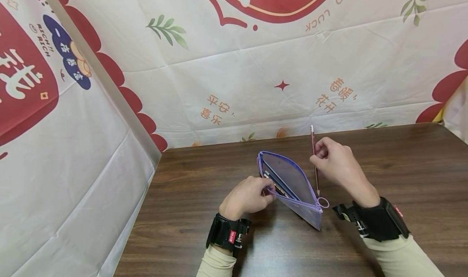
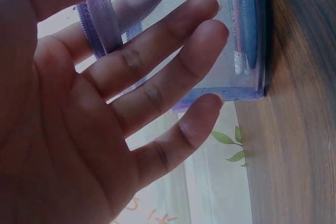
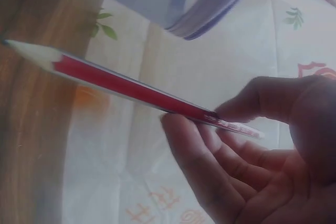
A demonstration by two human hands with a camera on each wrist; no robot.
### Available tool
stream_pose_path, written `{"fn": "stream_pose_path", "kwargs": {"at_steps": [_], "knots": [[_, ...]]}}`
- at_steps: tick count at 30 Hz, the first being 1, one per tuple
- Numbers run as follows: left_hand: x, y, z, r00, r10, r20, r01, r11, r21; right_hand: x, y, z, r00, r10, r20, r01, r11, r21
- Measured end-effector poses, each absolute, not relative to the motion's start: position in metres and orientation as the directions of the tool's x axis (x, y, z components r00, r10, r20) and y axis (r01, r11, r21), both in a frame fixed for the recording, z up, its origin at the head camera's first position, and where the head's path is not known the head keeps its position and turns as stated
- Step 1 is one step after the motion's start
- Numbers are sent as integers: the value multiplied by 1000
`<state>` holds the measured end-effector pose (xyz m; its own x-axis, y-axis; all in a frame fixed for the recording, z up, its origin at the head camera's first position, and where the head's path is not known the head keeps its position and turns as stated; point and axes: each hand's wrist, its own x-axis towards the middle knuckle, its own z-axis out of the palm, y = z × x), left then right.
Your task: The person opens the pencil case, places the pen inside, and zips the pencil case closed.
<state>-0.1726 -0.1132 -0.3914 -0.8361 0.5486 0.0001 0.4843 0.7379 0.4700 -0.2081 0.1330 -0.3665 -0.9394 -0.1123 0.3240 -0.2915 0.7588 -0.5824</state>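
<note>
A purple mesh pencil case (image 1: 301, 210) stands unzipped on the table, its mouth gaping upward. Several dark pencils (image 1: 279, 186) lie inside it. My left hand (image 1: 248, 195) pinches the near edge of the case's zipper opening; in the left wrist view the thumb and index finger hold the zip edge (image 2: 100, 24) while the other fingers spread beside the mesh. My right hand (image 1: 336, 161) pinches a red pencil (image 1: 313, 143) between thumb and fingers, to the right of the case. That pencil stands nearly upright, its sharpened tip (image 3: 31, 53) pointing down, by the case's ring pull (image 1: 323, 202).
The dark wooden table (image 1: 175, 228) extends to both sides of the hands. A white printed cloth (image 1: 226, 82) hangs behind its back edge, and another cloth panel (image 1: 91, 167) stands along the left.
</note>
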Motion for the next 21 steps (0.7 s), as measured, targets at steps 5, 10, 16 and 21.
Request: {"fn": "stream_pose_path", "kwargs": {"at_steps": [5, 10, 16, 21], "knots": [[-173, -114, -391, -835, 550, -1, 486, 738, 468, -203, 131, -359, -914, -59, 401, -310, 740, -597], [-172, -113, -391, -833, 553, 15, 501, 742, 445, -199, 131, -355, -897, -27, 441, -322, 725, -609], [-172, -113, -391, -836, 549, 20, 498, 741, 450, -197, 133, -350, -890, 16, 456, -304, 724, -619], [-172, -113, -391, -836, 548, 16, 494, 740, 457, -194, 136, -346, -884, 39, 465, -301, 714, -633]]}}
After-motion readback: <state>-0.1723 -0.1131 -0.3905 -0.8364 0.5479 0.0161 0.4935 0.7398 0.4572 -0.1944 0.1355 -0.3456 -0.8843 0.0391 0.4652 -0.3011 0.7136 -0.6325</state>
